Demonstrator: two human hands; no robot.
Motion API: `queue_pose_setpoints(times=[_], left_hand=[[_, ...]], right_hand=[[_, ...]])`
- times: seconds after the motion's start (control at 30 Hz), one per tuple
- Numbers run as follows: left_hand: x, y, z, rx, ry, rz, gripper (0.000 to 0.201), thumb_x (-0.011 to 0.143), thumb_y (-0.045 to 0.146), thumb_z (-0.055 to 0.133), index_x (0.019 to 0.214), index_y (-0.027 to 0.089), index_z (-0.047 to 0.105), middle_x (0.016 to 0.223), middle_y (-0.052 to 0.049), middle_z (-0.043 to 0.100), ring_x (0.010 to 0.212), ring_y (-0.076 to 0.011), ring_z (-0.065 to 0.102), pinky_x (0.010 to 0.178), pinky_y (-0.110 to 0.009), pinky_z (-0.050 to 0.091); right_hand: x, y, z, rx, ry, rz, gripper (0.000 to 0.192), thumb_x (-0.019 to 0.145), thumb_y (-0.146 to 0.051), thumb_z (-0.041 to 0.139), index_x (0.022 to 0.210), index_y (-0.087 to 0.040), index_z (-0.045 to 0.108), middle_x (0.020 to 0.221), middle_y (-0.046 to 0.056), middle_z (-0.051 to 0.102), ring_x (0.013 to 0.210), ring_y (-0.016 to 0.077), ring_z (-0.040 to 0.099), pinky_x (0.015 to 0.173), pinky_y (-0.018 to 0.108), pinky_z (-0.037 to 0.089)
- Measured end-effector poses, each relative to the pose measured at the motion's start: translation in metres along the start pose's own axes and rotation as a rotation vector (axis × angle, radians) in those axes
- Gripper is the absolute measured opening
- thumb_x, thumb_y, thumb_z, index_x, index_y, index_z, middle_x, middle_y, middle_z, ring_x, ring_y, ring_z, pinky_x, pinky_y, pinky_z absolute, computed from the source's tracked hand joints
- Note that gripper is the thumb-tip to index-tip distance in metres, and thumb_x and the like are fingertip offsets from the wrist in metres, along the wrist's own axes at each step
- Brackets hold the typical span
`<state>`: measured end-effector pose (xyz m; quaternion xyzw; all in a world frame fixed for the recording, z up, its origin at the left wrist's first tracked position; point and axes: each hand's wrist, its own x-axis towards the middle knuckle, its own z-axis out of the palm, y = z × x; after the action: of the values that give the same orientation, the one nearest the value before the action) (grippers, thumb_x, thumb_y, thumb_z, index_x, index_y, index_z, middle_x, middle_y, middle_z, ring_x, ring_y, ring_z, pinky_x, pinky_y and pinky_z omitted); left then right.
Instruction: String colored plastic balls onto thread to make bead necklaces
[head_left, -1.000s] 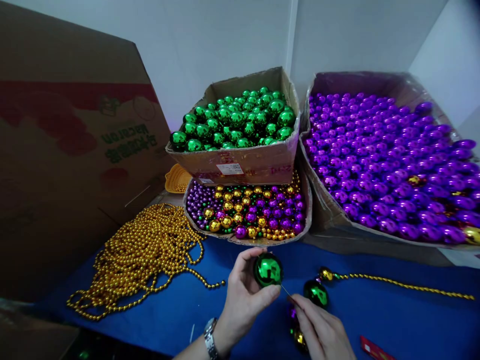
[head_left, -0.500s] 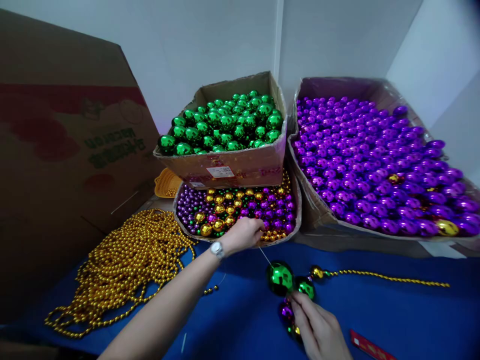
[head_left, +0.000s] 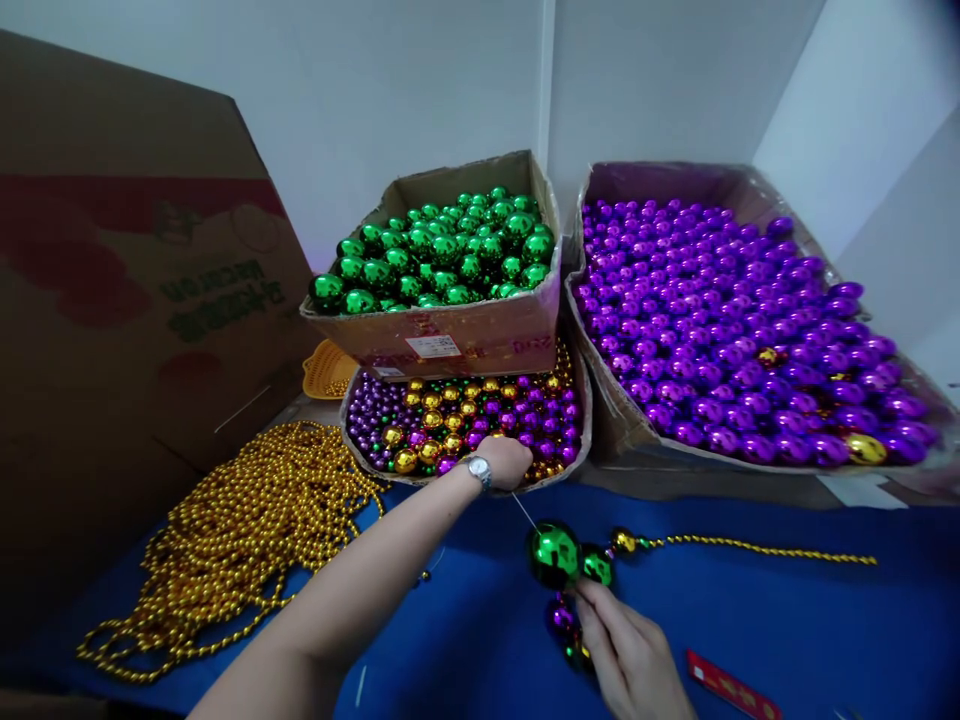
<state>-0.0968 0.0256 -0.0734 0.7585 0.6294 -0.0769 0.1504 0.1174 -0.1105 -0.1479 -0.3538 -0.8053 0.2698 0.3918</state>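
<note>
My left hand [head_left: 506, 462], with a watch on the wrist, reaches into the low box of mixed beads [head_left: 390, 478]. Its fingers curl downward, their tips hidden among purple and gold beads. A thin white string [head_left: 526, 511] runs straight from that hand to a large green ball [head_left: 553, 553]. My right hand [head_left: 630, 645] is closed on the ball strand just below this ball. A second green ball [head_left: 597, 565], a purple ball [head_left: 559, 617] and a gold ball [head_left: 624, 541] belong to the cluster there. A thin twisted gold bead length [head_left: 757, 547] trails off to the right.
Above the mixed beads rests a carton of green balls [head_left: 480, 335]. A larger carton of purple balls [head_left: 611, 400] stands right. Gold bead strands [head_left: 247, 530] are heaped left, beside a big cardboard box [head_left: 135, 400]. An orange basket [head_left: 319, 370] and a red strip [head_left: 731, 685] also lie here.
My left hand has pushed slightly farther into the mixed beads, and its fingertips have gone out of sight. The right hand keeps its hold on the strand. The whole view has shifted slightly.
</note>
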Motion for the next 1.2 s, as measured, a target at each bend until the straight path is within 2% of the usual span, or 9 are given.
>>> queue_pose_setpoints(times=[0.17, 0.3, 0.4, 0.5, 0.6, 0.77, 0.93, 1.07, 1.2], left_hand=[[-0.007, -0.004, -0.003, -0.174, 0.11, 0.014, 0.02, 0.07, 0.02, 0.069, 0.088, 0.012, 0.064, 0.092, -0.015, 0.066, 0.092, -0.0296, 0.06, 0.078, -0.041, 0.046], [-0.033, 0.0, -0.007, -0.389, 0.253, 0.063, 0.022, 0.082, 0.027, 0.054, 0.101, 0.018, 0.061, 0.086, -0.008, 0.067, 0.08, -0.0217, 0.063, 0.068, -0.03, 0.047], [-0.06, 0.004, -0.003, -0.932, 0.309, 0.077, 0.032, 0.09, 0.037, 0.042, 0.11, 0.016, 0.054, 0.089, -0.008, 0.066, 0.066, -0.0139, 0.061, 0.051, -0.021, 0.042], [-0.083, 0.007, 0.007, -1.647, 0.251, 0.05, 0.031, 0.086, 0.036, 0.053, 0.107, 0.014, 0.054, 0.091, -0.01, 0.065, 0.063, -0.0102, 0.059, 0.047, -0.016, 0.039], [-0.097, 0.008, 0.017, -1.916, 0.206, -0.002, 0.027, 0.082, 0.032, 0.061, 0.102, 0.015, 0.058, 0.09, -0.009, 0.066, 0.065, -0.0096, 0.06, 0.049, -0.016, 0.042], [-0.106, 0.01, 0.024, -2.045, 0.206, -0.064, 0.024, 0.081, 0.031, 0.063, 0.097, 0.015, 0.061, 0.088, -0.007, 0.067, 0.066, -0.0102, 0.062, 0.051, -0.017, 0.046], [-0.109, 0.01, 0.025, -2.041, 0.233, -0.096, 0.024, 0.081, 0.032, 0.062, 0.095, 0.013, 0.063, 0.087, -0.009, 0.068, 0.066, -0.0111, 0.062, 0.051, -0.017, 0.046], [-0.112, 0.01, 0.025, -1.935, 0.267, -0.082, 0.026, 0.082, 0.034, 0.06, 0.098, 0.013, 0.063, 0.089, -0.01, 0.068, 0.067, -0.0115, 0.061, 0.052, -0.017, 0.045], [-0.121, 0.011, 0.028, -1.642, 0.331, -0.034, 0.026, 0.08, 0.034, 0.063, 0.097, 0.013, 0.064, 0.088, -0.009, 0.068, 0.07, -0.0128, 0.059, 0.055, -0.019, 0.045]], right_hand=[[0.0, -0.004, -0.003, 0.006, 0.026, 0.025, 0.028, 0.096, -0.027, 0.034, 0.108, -0.019, 0.059, 0.079, 0.007, 0.069, 0.07, 0.0164, 0.067, 0.063, 0.021, 0.053], [0.002, -0.007, -0.008, -0.013, 0.071, 0.05, 0.03, 0.096, -0.031, 0.034, 0.106, -0.019, 0.06, 0.08, 0.008, 0.07, 0.066, 0.0164, 0.067, 0.06, 0.021, 0.052], [0.002, -0.006, -0.009, -0.036, 0.1, 0.051, 0.03, 0.096, -0.031, 0.034, 0.105, -0.019, 0.061, 0.082, 0.008, 0.071, 0.069, 0.0166, 0.068, 0.06, 0.02, 0.053], [0.002, -0.005, -0.007, -0.056, 0.095, 0.021, 0.028, 0.096, -0.028, 0.036, 0.106, -0.018, 0.06, 0.081, 0.008, 0.071, 0.067, 0.0161, 0.068, 0.059, 0.02, 0.052], [0.001, -0.004, -0.003, -0.064, 0.053, -0.034, 0.025, 0.095, -0.023, 0.038, 0.109, -0.019, 0.057, 0.086, 0.007, 0.071, 0.07, 0.0158, 0.068, 0.062, 0.021, 0.053], [0.001, -0.005, 0.0, -0.103, 0.003, -0.068, 0.027, 0.094, -0.019, 0.036, 0.114, -0.017, 0.055, 0.093, 0.009, 0.071, 0.078, 0.0172, 0.069, 0.067, 0.023, 0.054], [0.0, -0.004, 0.0, -0.124, 0.004, -0.063, 0.027, 0.094, -0.018, 0.037, 0.113, -0.016, 0.055, 0.092, 0.01, 0.071, 0.077, 0.0173, 0.069, 0.066, 0.023, 0.055], [-0.001, 0.0, 0.0, -0.163, 0.01, -0.091, 0.027, 0.093, -0.017, 0.037, 0.112, -0.016, 0.056, 0.091, 0.009, 0.071, 0.077, 0.0175, 0.069, 0.065, 0.023, 0.055], [-0.003, 0.003, 0.007, -0.35, 0.033, -0.194, 0.029, 0.092, -0.015, 0.038, 0.112, -0.013, 0.058, 0.087, 0.011, 0.071, 0.075, 0.0207, 0.07, 0.068, 0.027, 0.056]])
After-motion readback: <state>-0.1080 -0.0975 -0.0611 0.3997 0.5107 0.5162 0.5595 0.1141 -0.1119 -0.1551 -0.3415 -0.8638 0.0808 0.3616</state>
